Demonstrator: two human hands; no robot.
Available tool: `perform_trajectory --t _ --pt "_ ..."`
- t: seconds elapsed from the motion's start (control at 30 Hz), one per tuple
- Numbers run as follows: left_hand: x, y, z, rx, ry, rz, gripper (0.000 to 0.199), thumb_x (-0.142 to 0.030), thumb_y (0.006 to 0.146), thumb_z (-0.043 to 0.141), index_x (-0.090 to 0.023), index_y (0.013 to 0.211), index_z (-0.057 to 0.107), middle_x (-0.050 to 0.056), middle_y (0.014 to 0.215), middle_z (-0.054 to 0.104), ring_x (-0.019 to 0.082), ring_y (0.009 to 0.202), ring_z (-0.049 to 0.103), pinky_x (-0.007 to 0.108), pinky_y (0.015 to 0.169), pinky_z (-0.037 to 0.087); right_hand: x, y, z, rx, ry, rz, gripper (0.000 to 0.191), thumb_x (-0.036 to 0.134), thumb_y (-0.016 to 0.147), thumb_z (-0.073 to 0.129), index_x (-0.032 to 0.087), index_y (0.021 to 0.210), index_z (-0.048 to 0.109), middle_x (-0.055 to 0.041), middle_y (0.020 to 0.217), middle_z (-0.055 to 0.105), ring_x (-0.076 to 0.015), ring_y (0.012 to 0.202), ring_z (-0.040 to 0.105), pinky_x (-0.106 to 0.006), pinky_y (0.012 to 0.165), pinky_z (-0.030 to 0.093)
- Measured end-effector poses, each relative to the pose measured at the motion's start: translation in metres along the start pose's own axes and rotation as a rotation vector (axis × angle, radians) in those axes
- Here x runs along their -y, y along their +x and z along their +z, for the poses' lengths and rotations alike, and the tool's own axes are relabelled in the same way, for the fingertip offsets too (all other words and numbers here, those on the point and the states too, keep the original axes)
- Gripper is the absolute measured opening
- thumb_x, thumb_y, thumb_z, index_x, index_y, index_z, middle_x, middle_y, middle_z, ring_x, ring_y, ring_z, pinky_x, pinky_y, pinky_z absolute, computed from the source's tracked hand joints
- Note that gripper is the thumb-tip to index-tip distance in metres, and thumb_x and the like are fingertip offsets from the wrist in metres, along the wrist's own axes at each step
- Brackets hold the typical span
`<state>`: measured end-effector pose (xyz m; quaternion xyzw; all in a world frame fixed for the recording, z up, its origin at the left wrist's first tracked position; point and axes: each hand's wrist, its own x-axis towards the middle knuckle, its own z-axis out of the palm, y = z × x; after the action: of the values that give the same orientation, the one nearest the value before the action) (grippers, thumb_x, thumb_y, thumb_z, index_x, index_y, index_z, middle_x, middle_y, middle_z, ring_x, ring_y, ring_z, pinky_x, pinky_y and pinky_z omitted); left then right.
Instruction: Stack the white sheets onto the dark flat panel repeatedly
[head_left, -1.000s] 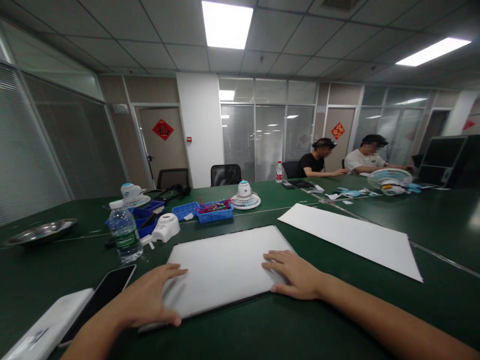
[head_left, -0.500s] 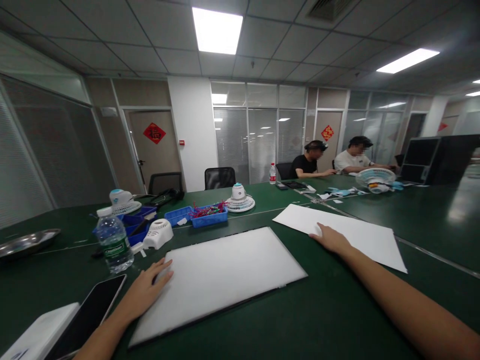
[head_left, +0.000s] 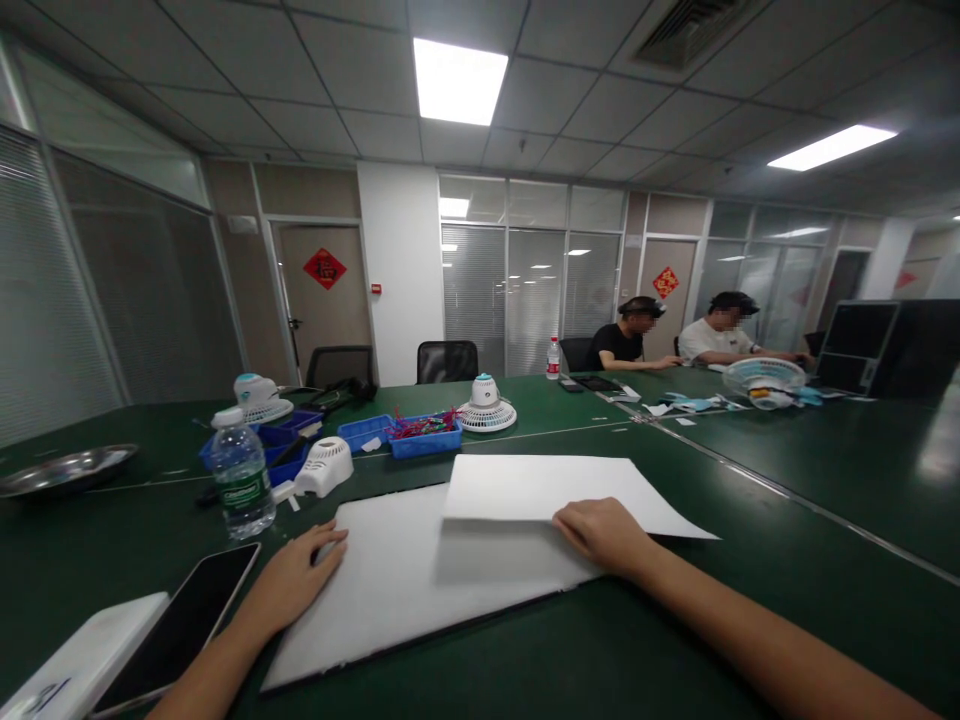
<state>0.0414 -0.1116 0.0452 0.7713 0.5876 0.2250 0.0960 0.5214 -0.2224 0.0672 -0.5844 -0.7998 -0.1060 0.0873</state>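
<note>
A flat white panel [head_left: 390, 580] with a thin dark edge lies on the green table in front of me. My left hand [head_left: 300, 572] rests on its left edge, open, with the fingers lying on the surface. In my right hand [head_left: 604, 535], closed on its near edge, is a thin white sheet [head_left: 547, 485]. That sheet is held above the right part of the panel and casts a shadow on it. Its right corner bends down toward the table. The right thumb and the undersides of the fingers are hidden.
Left of the panel are a water bottle [head_left: 241, 480], a phone [head_left: 180, 625], a white box [head_left: 90, 650] and a white plastic housing [head_left: 325, 466]. Behind it stand a blue tray [head_left: 427, 445] of wires and a small fan [head_left: 486, 408]. Two people sit at the far right.
My right hand has lifted the white sheet off the table and carried it left, over the panel. The left hand stays on the panel's edge. The view has tilted slightly up.
</note>
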Motion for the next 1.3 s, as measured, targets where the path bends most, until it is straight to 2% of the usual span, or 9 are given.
perform_trajectory --t 0.13,0.2,0.3,0.4,0.5,0.57,0.63,0.83,1.3 --pt "0.004 0.000 0.002 -0.004 -0.006 0.012 0.062 -0.060 0.085 0.046 -0.019 0.124 0.070 0.011 0.143 0.058 0.032 0.131 0.055 0.045 0.112 0.039 0.034 -0.001 -0.002 0.042 0.129 -0.269 0.043 0.051 0.099 0.036 0.027 0.107 0.071 -0.0042 0.104 0.074 -0.0183 0.095 0.066 -0.030 0.086 0.045" --pt "0.003 0.000 0.003 0.011 0.004 0.007 0.063 -0.060 0.085 0.046 -0.019 0.128 0.067 0.011 0.145 0.056 0.032 0.131 0.054 0.046 0.111 0.040 0.033 0.000 -0.003 0.023 0.180 -0.266 0.042 0.052 0.098 0.038 0.028 0.113 0.070 -0.0032 0.112 0.072 -0.0178 0.103 0.065 -0.030 0.093 0.044" --pt "0.003 0.001 0.004 0.022 0.015 0.005 0.062 -0.060 0.085 0.048 -0.020 0.129 0.066 0.010 0.147 0.054 0.033 0.131 0.055 0.047 0.111 0.040 0.009 0.005 0.000 -0.036 0.130 0.008 0.047 0.053 0.099 0.034 0.027 0.120 0.067 -0.0054 0.123 0.069 -0.0207 0.112 0.061 -0.035 0.100 0.041" --pt "0.004 0.002 0.006 0.021 0.023 0.012 0.062 -0.060 0.085 0.048 -0.021 0.130 0.066 0.011 0.149 0.052 0.033 0.130 0.055 0.047 0.111 0.040 -0.028 0.004 0.008 -0.082 0.052 0.314 0.063 0.055 0.099 0.024 0.013 0.131 0.058 -0.0217 0.132 0.060 -0.0345 0.121 0.055 -0.052 0.100 0.039" --pt "0.006 0.003 0.009 0.019 0.043 0.010 0.062 -0.059 0.086 0.047 -0.021 0.131 0.065 0.011 0.152 0.047 0.034 0.132 0.053 0.047 0.112 0.039 -0.058 -0.002 0.019 -0.064 0.005 0.566 0.082 0.066 0.094 0.023 0.000 0.136 0.050 -0.0351 0.128 0.054 -0.0486 0.117 0.053 -0.066 0.089 0.039" --pt "0.009 0.003 0.010 0.026 0.058 0.003 0.063 -0.059 0.087 0.046 -0.021 0.134 0.062 0.012 0.155 0.044 0.035 0.134 0.050 0.050 0.113 0.037 -0.069 -0.007 0.025 -0.022 0.004 0.666 0.090 0.073 0.090 0.024 0.000 0.136 0.049 -0.0356 0.122 0.056 -0.0506 0.111 0.057 -0.068 0.084 0.040" --pt "0.011 0.004 0.012 0.042 0.073 -0.002 0.066 -0.058 0.088 0.043 -0.018 0.139 0.058 0.014 0.156 0.041 0.036 0.137 0.046 0.052 0.114 0.033 -0.074 -0.008 0.030 0.019 0.019 0.703 0.091 0.078 0.087 0.025 0.004 0.136 0.050 -0.0323 0.120 0.059 -0.0483 0.109 0.059 -0.066 0.084 0.042" --pt "0.019 0.006 0.016 0.083 0.083 0.007 0.070 -0.059 0.091 0.035 -0.015 0.144 0.050 0.018 0.154 0.042 0.030 0.144 0.037 0.051 0.119 0.024 -0.064 0.000 0.035 0.090 0.078 0.599 0.081 0.076 0.086 0.035 0.015 0.136 0.053 -0.0234 0.132 0.057 -0.0391 0.120 0.055 -0.057 0.097 0.040" --pt "0.015 0.005 0.012 0.068 0.088 0.013 0.067 -0.057 0.089 0.039 -0.017 0.141 0.055 0.014 0.151 0.046 0.032 0.141 0.041 0.052 0.117 0.029 -0.026 0.004 0.026 0.120 0.291 0.307 0.086 0.079 0.087 0.031 0.019 0.146 0.046 -0.0119 0.150 0.047 -0.0324 0.137 0.043 -0.049 0.112 0.032"
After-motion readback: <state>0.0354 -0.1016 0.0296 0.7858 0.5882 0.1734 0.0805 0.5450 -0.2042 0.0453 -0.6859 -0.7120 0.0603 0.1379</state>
